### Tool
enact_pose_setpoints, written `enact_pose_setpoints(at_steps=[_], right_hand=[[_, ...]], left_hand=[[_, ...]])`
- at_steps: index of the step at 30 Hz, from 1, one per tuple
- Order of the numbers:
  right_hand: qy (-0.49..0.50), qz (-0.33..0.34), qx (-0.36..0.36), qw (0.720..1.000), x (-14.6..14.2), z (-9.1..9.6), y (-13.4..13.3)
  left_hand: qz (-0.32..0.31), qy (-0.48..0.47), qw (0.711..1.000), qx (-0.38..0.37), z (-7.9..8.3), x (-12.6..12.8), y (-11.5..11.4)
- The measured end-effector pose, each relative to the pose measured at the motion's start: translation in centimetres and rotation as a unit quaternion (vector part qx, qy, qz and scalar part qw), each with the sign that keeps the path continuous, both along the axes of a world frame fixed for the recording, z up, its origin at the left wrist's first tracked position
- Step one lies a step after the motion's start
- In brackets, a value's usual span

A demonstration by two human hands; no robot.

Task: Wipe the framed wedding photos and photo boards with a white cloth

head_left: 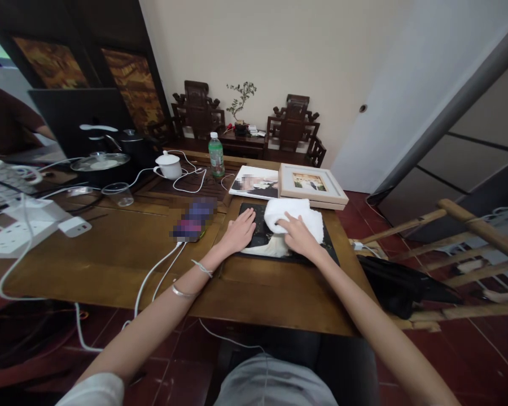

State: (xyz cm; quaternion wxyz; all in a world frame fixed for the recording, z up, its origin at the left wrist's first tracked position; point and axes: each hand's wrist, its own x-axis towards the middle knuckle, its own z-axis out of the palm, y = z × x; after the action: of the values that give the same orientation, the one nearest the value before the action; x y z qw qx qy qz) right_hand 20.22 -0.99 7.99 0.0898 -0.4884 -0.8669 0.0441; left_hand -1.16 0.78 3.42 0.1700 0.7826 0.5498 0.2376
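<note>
white lidded cup (168, 168) | green bottle (216, 157) right of it | clear plastic cup (119, 195) | plant (240, 100) between wooden chairs (295, 121)

The person's left hand (240, 230) and a white cloth (302, 211) cover parts of the black mat (260, 219), and whether the fingers of the right hand (298, 232) grip that cloth or merely press it cannot be told. Left of the mat, a phone (192, 221) is blurred into blocks; farther left, the view's edge cuts off a mug (4, 176) and a co-worker (9, 121).
</note>
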Motion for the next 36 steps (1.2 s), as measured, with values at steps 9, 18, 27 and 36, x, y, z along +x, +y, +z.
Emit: enact_pose_setpoints(at_steps=[9,18,27,36], right_hand=[[0.012,0.175,-0.037,0.984,-3.9,0.8,-3.2],[0.036,0.137,-0.094,0.986,2.1,1.9,-6.7],[0.079,-0.002,-0.010,0.997,1.0,0.6,0.9],[0.190,0.076,-0.053,0.977,-7.8,2.8,7.4]], left_hand=[[0.030,-0.233,0.968,0.083,0.3,-0.1,0.2],[0.018,-0.057,0.998,0.003,-0.1,0.0,0.0],[0.023,0.021,0.999,0.021,-0.3,0.2,0.0],[0.006,0.000,0.998,0.068,-1.5,-0.4,1.0]])
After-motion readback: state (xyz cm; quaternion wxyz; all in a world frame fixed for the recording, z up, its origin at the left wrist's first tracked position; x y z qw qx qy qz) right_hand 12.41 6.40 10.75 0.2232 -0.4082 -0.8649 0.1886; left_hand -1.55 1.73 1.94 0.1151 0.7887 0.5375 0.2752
